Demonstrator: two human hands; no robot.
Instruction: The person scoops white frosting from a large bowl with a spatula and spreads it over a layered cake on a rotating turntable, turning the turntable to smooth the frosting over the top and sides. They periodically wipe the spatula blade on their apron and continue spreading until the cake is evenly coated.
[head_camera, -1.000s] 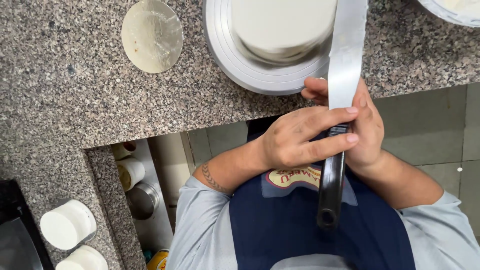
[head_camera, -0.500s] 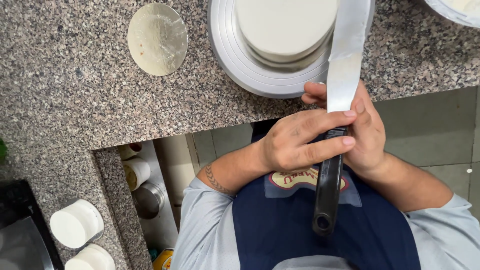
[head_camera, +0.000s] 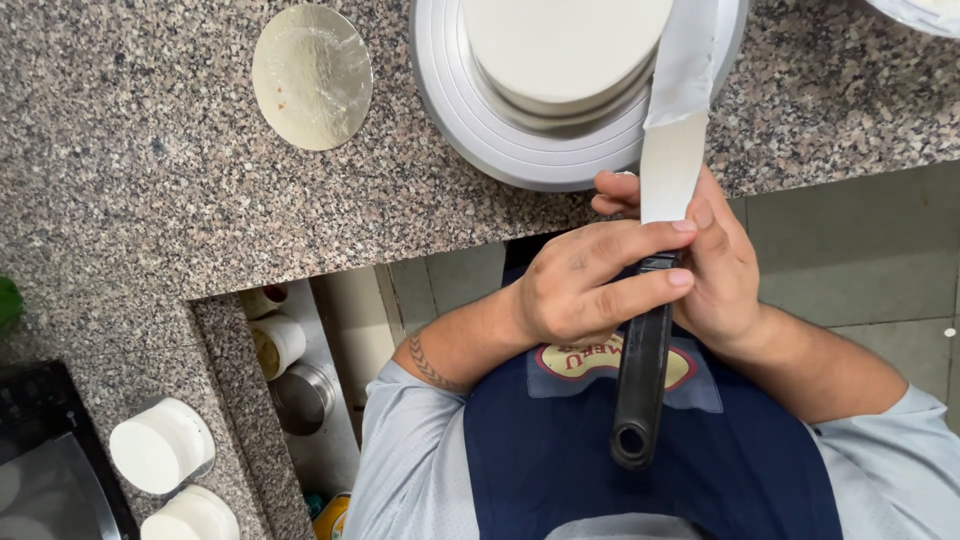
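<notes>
- The left hand (head_camera: 585, 285) is wrapping its fingers across the long icing spatula (head_camera: 672, 160) where the flat blade meets the black handle (head_camera: 640, 385), clamped on it.
- The right hand (head_camera: 722, 265) is closing around the same joint from behind.
- Holding the blade steady and upright against the cake's side is probably serving best here.
- The white cake (head_camera: 565, 45), smooth and round, is sitting on a ridged grey turntable (head_camera: 450, 95).
- The speckled granite surface (head_camera: 150, 200) is also carrying a round gold cake board (head_camera: 312, 75).

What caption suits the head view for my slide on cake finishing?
Both hands, left hand and right hand, grip a long spatula beside a white cake on a turntable.
</notes>
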